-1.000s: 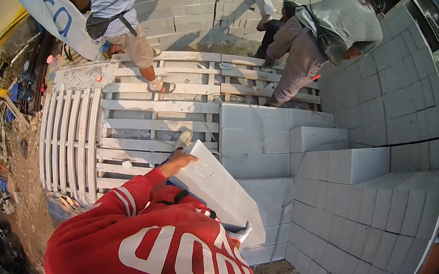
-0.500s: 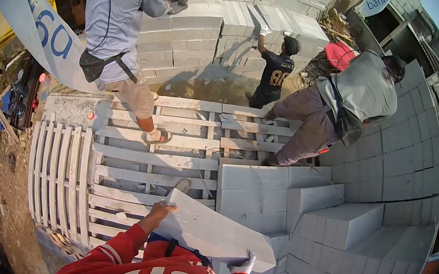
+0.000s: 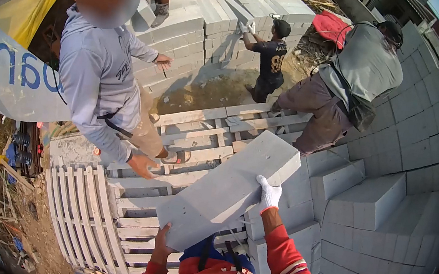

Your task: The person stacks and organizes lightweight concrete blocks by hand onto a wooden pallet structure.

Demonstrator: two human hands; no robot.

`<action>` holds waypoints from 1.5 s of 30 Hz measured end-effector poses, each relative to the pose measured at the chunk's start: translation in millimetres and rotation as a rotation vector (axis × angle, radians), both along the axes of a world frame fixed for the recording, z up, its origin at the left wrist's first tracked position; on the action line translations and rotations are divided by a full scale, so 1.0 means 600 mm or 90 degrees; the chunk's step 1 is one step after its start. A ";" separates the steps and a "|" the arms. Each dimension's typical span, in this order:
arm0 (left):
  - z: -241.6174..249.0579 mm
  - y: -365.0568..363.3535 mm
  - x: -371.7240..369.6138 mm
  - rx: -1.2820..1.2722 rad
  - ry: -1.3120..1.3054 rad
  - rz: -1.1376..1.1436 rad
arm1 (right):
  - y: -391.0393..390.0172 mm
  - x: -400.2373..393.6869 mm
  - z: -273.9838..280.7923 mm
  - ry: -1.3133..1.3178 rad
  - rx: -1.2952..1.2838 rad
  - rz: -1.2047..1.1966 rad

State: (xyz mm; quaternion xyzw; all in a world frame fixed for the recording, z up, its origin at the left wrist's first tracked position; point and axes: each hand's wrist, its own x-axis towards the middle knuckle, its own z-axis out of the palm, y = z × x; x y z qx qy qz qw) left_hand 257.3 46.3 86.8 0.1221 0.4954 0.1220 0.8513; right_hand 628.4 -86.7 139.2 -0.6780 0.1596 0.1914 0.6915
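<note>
A large pale grey lightweight concrete block is held slantwise in front of my body, its upper end out over the pallet slats. My bare left hand grips its lower left end, fingers partly hidden against the block. My right hand, in a white knitted glove, grips its right side near the upper end. Facing me on the left, a co-worker in a grey hoodie stands with both hands empty. One of those hands is stretched close to the block's left edge.
Wooden pallets with gaps between slats lie ahead; another pallet is at left. Stacked blocks rise at right, with more stacks behind. A bent-over person in grey and one in black work beyond.
My hands have swung the block's right end upward and away from my body. The hoodie-wearing co-worker has turned toward me, no longer holding a block, arms out.
</note>
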 end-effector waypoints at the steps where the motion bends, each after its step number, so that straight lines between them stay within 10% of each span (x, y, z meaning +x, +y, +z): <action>1: 0.010 -0.003 0.006 0.007 -0.010 0.033 | 0.038 0.004 0.039 -0.004 -0.007 0.012; 10: -0.004 0.013 0.005 0.021 -0.027 0.162 | 0.234 0.017 0.085 -0.087 -0.012 0.125; 22: -0.082 0.126 -0.067 -0.078 0.192 -0.009 | 0.353 0.034 0.077 0.027 -0.244 0.196; 26: -0.064 0.152 -0.046 0.550 0.109 -0.167 | 0.392 0.040 0.053 -0.009 -0.177 0.199; 27: -0.055 0.196 -0.011 0.218 0.102 -0.031 | 0.377 0.039 0.062 0.001 -0.181 0.232; 32: 0.007 0.211 0.197 0.032 0.196 0.261 | 0.171 -0.050 -0.051 -0.051 -0.245 0.332; 36: -0.096 0.251 0.306 0.243 0.100 0.143 | -0.145 -0.226 -0.241 0.062 -0.614 0.404; 38: -0.148 0.277 0.379 0.097 0.151 0.149 | -0.317 -0.324 -0.263 0.166 -0.694 0.300; 40: -0.070 0.139 0.483 0.145 0.137 0.045 | -0.455 -0.421 -0.279 0.240 -0.712 0.055; 45: -0.187 -0.203 0.466 0.230 -0.066 -0.644 | -0.648 -0.553 -0.324 0.415 -0.554 -0.204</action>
